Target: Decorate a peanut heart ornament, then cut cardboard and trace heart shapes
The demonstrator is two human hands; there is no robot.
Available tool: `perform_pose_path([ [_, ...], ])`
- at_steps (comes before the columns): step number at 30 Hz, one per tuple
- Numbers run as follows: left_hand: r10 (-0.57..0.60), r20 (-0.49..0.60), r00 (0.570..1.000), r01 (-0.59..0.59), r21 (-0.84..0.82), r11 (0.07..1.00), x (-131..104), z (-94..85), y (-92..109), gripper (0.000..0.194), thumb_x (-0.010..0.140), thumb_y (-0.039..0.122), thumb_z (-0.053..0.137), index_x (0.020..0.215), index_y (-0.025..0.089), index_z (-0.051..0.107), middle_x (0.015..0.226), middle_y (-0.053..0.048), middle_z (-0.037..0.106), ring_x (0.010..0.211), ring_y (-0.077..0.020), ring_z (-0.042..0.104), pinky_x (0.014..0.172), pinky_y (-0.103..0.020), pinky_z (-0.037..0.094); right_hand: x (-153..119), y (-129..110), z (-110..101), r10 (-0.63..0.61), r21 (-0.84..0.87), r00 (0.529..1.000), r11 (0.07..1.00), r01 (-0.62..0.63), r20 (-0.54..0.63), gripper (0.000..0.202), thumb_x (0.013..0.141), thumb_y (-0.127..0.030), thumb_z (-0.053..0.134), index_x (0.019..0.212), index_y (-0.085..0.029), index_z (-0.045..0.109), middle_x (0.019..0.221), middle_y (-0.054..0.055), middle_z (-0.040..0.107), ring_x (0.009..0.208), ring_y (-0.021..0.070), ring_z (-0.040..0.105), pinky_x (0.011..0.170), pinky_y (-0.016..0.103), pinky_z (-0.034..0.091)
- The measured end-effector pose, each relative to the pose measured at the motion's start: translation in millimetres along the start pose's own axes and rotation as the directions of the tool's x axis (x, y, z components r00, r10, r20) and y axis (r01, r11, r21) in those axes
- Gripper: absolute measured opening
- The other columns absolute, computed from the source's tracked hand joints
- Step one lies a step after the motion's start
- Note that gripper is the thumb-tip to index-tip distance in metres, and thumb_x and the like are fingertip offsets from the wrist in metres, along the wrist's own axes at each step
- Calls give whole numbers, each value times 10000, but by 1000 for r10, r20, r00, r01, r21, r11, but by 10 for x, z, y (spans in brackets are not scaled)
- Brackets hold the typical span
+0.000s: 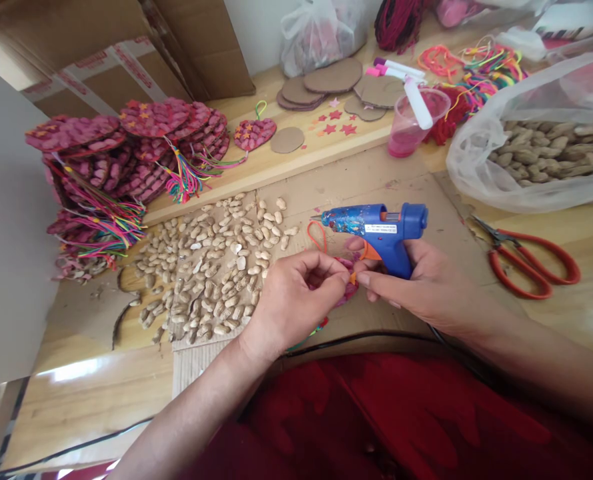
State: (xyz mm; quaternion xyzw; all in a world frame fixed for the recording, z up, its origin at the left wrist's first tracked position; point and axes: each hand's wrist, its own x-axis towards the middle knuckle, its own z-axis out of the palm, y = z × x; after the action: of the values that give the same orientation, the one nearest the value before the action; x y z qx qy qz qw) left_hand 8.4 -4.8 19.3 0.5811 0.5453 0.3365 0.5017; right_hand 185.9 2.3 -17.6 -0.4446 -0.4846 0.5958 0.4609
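My right hand [426,283] is wrapped around the handle of a blue hot glue gun [401,233], whose nozzle points left. Its thumb and a fingertip come together at a small orange piece [353,277], perhaps a star. My left hand [301,297] is closed in a pinch right beside that piece; what its fingertips hold is hidden. Beneath both hands lies a pink peanut-covered ornament [347,293], mostly covered by my fingers. An orange cord loop [317,235] sticks out above it, and coloured threads show below.
Loose peanuts [221,273] spread to the left. Stacked pink ornaments [171,133] with tassels stand at the back left. Small stars [333,115], cardboard discs [333,77] and a pink cup [406,130] sit behind. Scissors [531,260] and a peanut bag [551,153] are at right. A black cord [366,337] runs in front.
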Motion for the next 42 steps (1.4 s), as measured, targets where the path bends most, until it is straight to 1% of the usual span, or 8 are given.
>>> perform_pose_path([
  [6,-4,4,1000,4,-1,1000,-13,-6,-21,199,904,328,679,946,150,756,812,-37,755,609,-86,627,560,-181,494,-2,2,-3,29,100,999,995,-25,-39,300,686,-329,877,912,-278,688,629,-52,636,449,77,483,417,250,347],
  [10,-47,8,999,48,-36,998,-19,25,-20,174,848,310,732,873,137,727,794,-50,748,630,-104,641,583,-197,501,1,12,-6,25,93,998,995,-21,-49,309,692,-324,869,927,-271,676,630,-58,640,432,70,458,411,250,336],
  [14,-27,26,999,28,-25,999,-17,35,-37,162,833,300,734,842,141,701,791,-42,736,671,-103,640,622,-195,497,-1,34,-4,14,82,999,997,-10,-41,292,733,-294,832,975,-257,672,641,-59,647,431,66,463,416,248,332],
  [18,-16,18,1000,17,-11,1000,-7,28,-34,126,834,260,707,794,145,674,745,-18,702,628,-81,599,586,-177,463,-11,39,3,32,93,999,995,-30,-16,299,735,-280,827,975,-233,655,642,-58,647,429,64,465,404,240,303],
  [23,-33,31,999,34,-32,999,-1,22,-10,119,838,236,691,790,134,654,700,5,663,575,-57,552,540,-157,430,-20,35,-4,42,76,998,996,-45,39,346,788,-293,793,1091,-203,652,628,-48,645,454,77,483,426,230,342],
  [31,-52,49,997,54,-29,998,-1,8,-17,95,825,200,696,785,125,653,680,24,645,549,-39,529,533,-141,433,9,49,-14,9,119,999,993,-14,45,337,763,-260,813,1044,-213,635,721,-51,656,530,76,569,402,204,343],
  [37,-62,52,997,64,-41,997,16,-2,-2,81,835,197,693,819,121,670,720,12,670,563,-45,552,545,-152,455,2,39,-9,13,79,999,997,-15,30,292,767,-217,788,1020,-214,642,657,-72,626,436,46,467,377,224,281],
  [42,-95,49,994,97,-42,994,-6,-7,14,118,829,218,715,856,108,681,761,-11,695,581,-52,571,563,-161,475,6,41,-8,24,75,1000,997,-25,13,309,748,-237,804,1016,-246,652,663,-63,631,475,70,515,391,236,309],
])
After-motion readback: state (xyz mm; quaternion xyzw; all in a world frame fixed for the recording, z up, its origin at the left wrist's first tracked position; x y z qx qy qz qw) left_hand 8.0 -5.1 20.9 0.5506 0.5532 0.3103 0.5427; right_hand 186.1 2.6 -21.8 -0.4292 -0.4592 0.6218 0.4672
